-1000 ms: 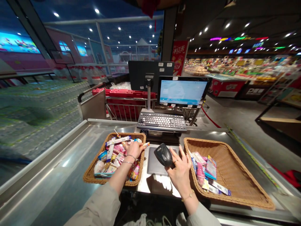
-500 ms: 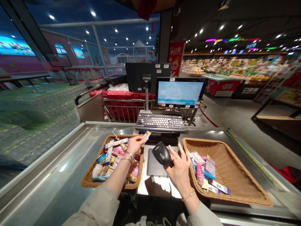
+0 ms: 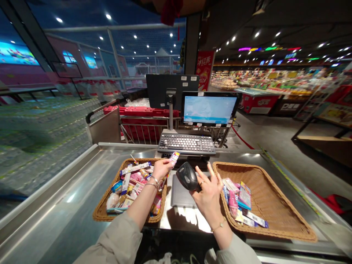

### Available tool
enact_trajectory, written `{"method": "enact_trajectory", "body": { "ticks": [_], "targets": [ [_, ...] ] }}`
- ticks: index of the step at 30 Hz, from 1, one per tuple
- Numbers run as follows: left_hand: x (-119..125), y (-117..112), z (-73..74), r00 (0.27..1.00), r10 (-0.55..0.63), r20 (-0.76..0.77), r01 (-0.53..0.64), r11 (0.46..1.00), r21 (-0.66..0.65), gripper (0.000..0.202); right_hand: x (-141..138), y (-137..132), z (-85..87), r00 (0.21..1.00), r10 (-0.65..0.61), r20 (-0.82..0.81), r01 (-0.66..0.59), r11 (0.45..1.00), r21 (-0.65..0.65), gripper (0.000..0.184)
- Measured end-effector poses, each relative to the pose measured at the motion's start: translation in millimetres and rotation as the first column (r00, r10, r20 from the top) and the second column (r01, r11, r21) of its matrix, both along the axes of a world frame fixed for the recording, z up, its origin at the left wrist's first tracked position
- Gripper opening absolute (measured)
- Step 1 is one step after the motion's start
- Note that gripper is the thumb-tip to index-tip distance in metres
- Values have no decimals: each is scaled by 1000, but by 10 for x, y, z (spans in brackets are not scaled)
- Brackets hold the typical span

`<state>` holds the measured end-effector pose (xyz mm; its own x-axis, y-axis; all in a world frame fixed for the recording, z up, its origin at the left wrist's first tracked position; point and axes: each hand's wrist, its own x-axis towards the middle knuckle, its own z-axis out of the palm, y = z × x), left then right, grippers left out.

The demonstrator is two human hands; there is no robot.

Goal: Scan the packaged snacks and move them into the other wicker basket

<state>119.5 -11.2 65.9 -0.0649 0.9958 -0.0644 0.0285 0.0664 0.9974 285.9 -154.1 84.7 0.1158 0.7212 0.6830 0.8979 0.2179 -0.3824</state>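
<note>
My left hand [image 3: 162, 169] pinches a small candy packet [image 3: 174, 157], white and pink with a yellow and red end, above the right rim of the left wicker basket [image 3: 99, 209]. That basket is full of mixed wrapped sweets [image 3: 136, 185]. In my right hand [image 3: 209, 194] is a black barcode scanner [image 3: 187, 176], its head tilted toward the packet. Several fingers of this hand stretch outward; the scanner's handle is mostly hidden behind the hand. A little space separates scanner and packet. Just right of my right hand, the other wicker basket [image 3: 275, 205] holds a few packets [image 3: 243, 200] on its left side.
A grey flat plate [image 3: 180, 194] lies on the counter between the baskets. Behind it stand a black keyboard [image 3: 187, 143], a lit monitor [image 3: 210, 109] and a second screen [image 3: 158, 91] seen from behind. The metal counter [image 3: 74, 198] has a raised left edge.
My left hand has moved slightly right with the candy packet, which now shows more of its side nearer the scanner. My right hand and the scanner have barely shifted.
</note>
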Motion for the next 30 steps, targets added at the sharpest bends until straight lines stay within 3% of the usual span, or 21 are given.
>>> {"method": "enact_trajectory", "body": {
  "ticks": [14,23,30],
  "targets": [
    [87,35,3,997,-75,20,75,997,9,42,35,-22,7,1000,-18,-2,18,1000,2,21],
    [332,-3,87,960,-140,-242,177,974,139,31,395,-128,-104,983,-172,-60,173,985,10,33],
    [675,-78,185,849,-109,-518,271,930,248,11,718,-261,-218,944,-320,-84,324,945,36,29]
  ]
}}
